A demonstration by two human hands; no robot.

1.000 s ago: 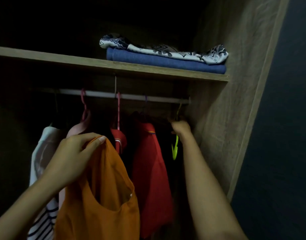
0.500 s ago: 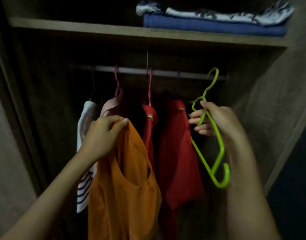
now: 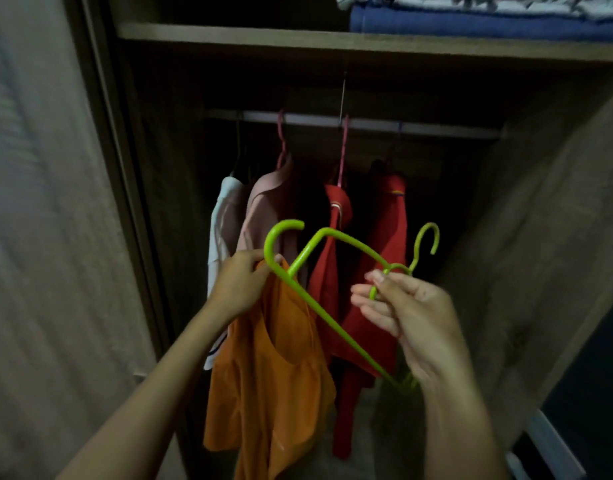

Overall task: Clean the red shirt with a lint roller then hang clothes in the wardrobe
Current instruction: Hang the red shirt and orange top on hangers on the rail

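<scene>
Now | hands: left (image 3: 236,289) orange top (image 3: 274,368), right (image 3: 407,317) green hanger (image 3: 319,306)

Hanger (image 3: 319,308) before 4 garments, seemingly, on the rail (image 3: 367,123) under the shelf (image 3: 229,38).

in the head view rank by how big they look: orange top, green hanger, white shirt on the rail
1. orange top, though it is nearer the camera
2. green hanger
3. white shirt, mostly hidden
</scene>
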